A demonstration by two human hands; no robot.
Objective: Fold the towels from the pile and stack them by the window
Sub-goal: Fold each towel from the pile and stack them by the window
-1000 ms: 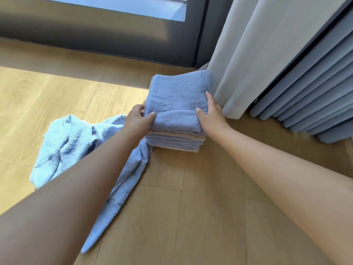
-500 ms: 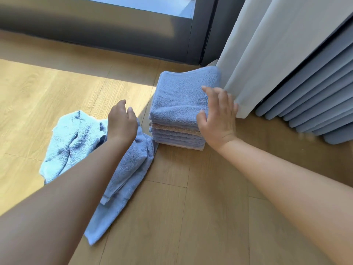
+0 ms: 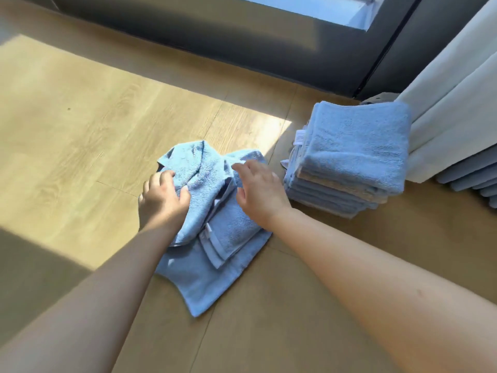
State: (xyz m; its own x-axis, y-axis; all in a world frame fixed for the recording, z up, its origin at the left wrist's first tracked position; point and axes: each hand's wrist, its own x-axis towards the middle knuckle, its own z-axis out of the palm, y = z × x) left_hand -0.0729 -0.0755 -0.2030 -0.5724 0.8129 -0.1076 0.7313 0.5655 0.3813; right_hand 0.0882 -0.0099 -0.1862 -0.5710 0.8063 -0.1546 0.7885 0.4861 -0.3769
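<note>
Both hands have left the finished stack and dropped to the last loose cloth on the wooden floor (image 3: 88, 130), one second after they were settling a blue towel on top of that stack. Nearest the camera, two bare forearms reach forward to a crumpled light-blue towel (image 3: 215, 281) lying just left of the stack of folded towels (image 3: 349, 157), close to it but apart.

The left hand (image 3: 161, 203), on the side of the cloth farthest from the stack, arrived first. Its grip is closed, fingers and thumb curled round a raised fold of the towelling. The right hand (image 3: 261, 192), which half a second ago was still against the stack's side, is now over the towel's nearer edge. Its grip is spread, fingers straight and holding nothing, and whether they touch the cloth cannot be told.

The stack stands squared, blue layers with a beige one among them. Its right side meets the hem of the white curtain (image 3: 451, 103), and the dark window frame (image 3: 228, 41) runs behind it.

The shift suggests one fold-and-place round is over and the next has begun. Only this rumpled heap appears to remain, and whether it is one towel or two cannot be told. It will likely need to be lifted and shaken flat before folding.
</note>
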